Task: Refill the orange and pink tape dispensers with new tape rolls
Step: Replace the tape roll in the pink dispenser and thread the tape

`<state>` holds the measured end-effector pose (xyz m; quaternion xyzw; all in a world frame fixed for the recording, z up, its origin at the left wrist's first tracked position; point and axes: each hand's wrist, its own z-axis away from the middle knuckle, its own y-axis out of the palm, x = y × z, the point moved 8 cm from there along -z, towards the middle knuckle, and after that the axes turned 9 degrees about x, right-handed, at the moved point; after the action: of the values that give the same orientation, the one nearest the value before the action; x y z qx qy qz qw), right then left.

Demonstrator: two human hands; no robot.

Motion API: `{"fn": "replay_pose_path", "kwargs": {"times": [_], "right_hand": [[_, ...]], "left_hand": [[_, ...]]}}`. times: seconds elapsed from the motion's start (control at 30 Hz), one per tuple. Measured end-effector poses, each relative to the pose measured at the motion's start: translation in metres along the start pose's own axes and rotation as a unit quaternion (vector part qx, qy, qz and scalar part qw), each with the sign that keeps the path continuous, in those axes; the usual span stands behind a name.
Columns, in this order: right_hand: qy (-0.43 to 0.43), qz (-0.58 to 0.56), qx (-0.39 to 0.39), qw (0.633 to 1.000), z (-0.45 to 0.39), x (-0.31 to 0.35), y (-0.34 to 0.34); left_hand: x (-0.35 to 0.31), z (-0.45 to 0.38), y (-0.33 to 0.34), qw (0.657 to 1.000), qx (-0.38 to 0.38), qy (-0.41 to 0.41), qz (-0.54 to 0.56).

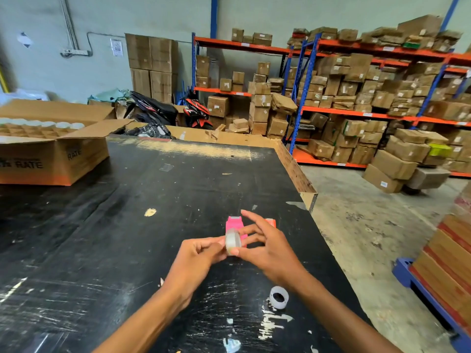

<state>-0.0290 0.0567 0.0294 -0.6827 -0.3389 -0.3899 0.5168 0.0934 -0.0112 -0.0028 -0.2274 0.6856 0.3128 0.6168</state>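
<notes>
Clear tape, wound on a small roll (233,241), sits between my two hands just above the black table (107,225). My left hand (195,253) pinches the roll from the left side with thumb and fingertips. My right hand (267,247) grips it from the right, thumb low on the near edge, the other fingers spread and partly lifted. Right behind the roll lies the pink dispenser (235,224), flat on the table, its far end pointing away from me; the roll covers its near end, so I cannot tell whether the two touch. Behind my right fingers an orange dispenser (270,221) shows only as a small corner. Nearer to me, beside my right forearm, a second clear roll (279,297) rests on the tabletop, well apart from the first. The surface is scratched and flecked with bits of old tape. At the far left corner stands an open cardboard box (54,151) with a divider grid inside. Beyond the table, blue and orange shelves (305,80) hold stacked cartons, and a motorbike (155,109) is parked by the wall.
</notes>
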Motion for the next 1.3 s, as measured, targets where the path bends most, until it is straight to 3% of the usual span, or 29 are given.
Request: {"fn": "replay_pose_path", "kwargs": {"times": [0.13,0.3,0.47,0.67,0.87,0.93,1.03,1.3], "right_hand": [[-0.043,0.101,-0.005,0.994,-0.003,0.004,0.005],[-0.073,0.185,-0.006,0.98,-0.005,0.004,0.015],[-0.084,0.21,-0.017,0.974,-0.006,-0.002,0.014],[-0.071,0.154,-0.019,0.985,-0.009,-0.009,0.011],[-0.01,-0.076,-0.041,0.996,-0.018,-0.025,-0.007],[0.003,-0.09,-0.043,0.995,-0.02,-0.028,-0.008],[0.002,-0.024,-0.048,0.999,-0.026,-0.023,-0.009],[0.107,-0.029,-0.062,0.992,-0.055,-0.035,-0.023]], "left_hand": [[0.0,-0.007,0.002,0.999,-0.001,-0.045,-0.008],[-0.001,-0.016,-0.008,0.993,-0.071,-0.023,-0.092],[0.0,-0.022,-0.008,0.99,-0.081,-0.019,-0.113],[0.004,-0.026,-0.005,0.994,-0.047,-0.028,-0.089],[0.007,-0.036,-0.005,0.998,0.004,-0.056,0.004],[0.011,-0.04,-0.007,0.997,0.002,-0.064,0.03],[0.012,-0.046,-0.01,0.997,-0.027,-0.047,0.047],[0.001,-0.069,-0.009,0.983,-0.047,0.066,-0.162]]}}
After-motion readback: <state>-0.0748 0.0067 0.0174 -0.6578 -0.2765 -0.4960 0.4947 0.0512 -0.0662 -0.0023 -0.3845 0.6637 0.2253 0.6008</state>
